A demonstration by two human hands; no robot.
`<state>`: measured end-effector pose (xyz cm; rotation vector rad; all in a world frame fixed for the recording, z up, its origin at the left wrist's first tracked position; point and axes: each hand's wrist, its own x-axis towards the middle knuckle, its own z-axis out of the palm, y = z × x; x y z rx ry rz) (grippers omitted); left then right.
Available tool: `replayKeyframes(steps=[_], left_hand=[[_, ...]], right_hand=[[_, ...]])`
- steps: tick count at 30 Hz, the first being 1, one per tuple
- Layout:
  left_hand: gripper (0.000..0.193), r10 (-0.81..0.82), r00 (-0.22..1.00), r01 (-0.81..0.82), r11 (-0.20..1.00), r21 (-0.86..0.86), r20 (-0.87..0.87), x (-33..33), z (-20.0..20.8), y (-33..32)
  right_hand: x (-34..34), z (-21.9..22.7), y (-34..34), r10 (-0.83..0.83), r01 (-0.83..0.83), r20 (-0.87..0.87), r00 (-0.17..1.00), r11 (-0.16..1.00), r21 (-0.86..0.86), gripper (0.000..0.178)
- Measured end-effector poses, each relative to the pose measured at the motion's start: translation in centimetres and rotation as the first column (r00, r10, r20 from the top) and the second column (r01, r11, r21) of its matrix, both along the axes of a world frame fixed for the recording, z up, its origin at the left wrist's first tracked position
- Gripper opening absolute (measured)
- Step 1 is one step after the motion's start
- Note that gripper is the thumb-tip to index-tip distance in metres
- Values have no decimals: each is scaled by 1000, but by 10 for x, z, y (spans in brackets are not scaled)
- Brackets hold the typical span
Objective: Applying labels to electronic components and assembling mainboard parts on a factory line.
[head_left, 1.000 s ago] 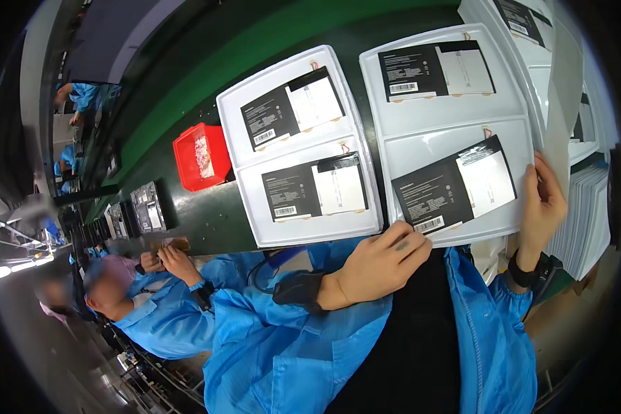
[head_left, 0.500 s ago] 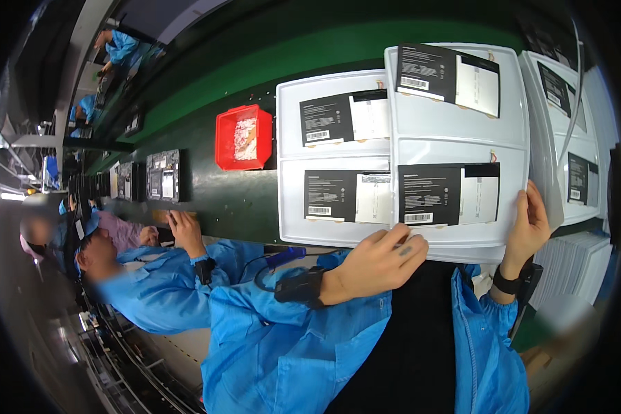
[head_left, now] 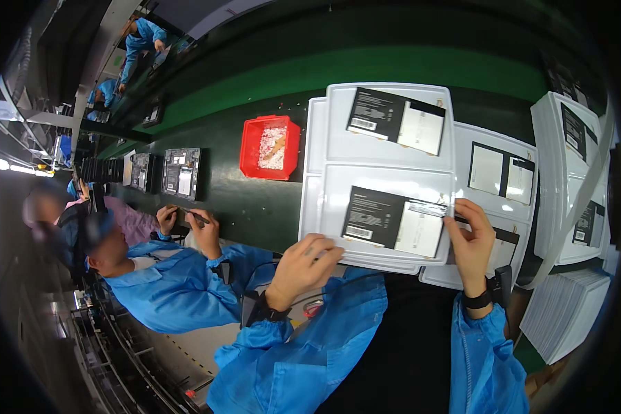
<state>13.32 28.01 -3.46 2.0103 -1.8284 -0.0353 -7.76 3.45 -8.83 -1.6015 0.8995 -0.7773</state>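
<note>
The left hand (head_left: 305,268) reaches in from below, its fingers bent toward the lower-left corner of the upper white tray (head_left: 383,175); its thumb is hidden, so I cannot tell how firmly it grips. The right hand (head_left: 472,238) rises upright at the tray's right edge, thumb and forefinger narrowed on the rim, the other fingers curled behind. Each of the tray's two compartments bears a flat black-and-white pack, the far one (head_left: 395,121) clear of the hands, the near one (head_left: 395,221) beside the right thumb. The upper tray covers most of a left-hand tray (head_left: 312,200) and overlaps the right-hand tray (head_left: 491,135), where the right hand partly hides a pack. Both packs on top carry a barcode and pale print too fine to read. Farther left stands a red bin (head_left: 250,155); at right, stacked trays run into the dark rim.
</note>
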Motion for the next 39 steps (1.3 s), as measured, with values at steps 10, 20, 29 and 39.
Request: replayKeyframes(steps=[10,20,29,39], left_hand=[[41,350,920,-341,937,-77,179,-13,-21,39],[28,216,976,-214,970,-115,1,8,6,-15],[81,-450,521,279,893,-353,-726,-95,77,-246],[33,-112,-400,263,937,-231,-910,-170,67,-325]], right_hand=[[16,19,22,257,-269,-124,959,958,-97,34],[-66,97,-37,283,-108,90,955,614,-782,18],[-126,83,-119,-138,131,230,963,990,46,59],[-190,69,-57,-331,321,94,939,941,105,23]])
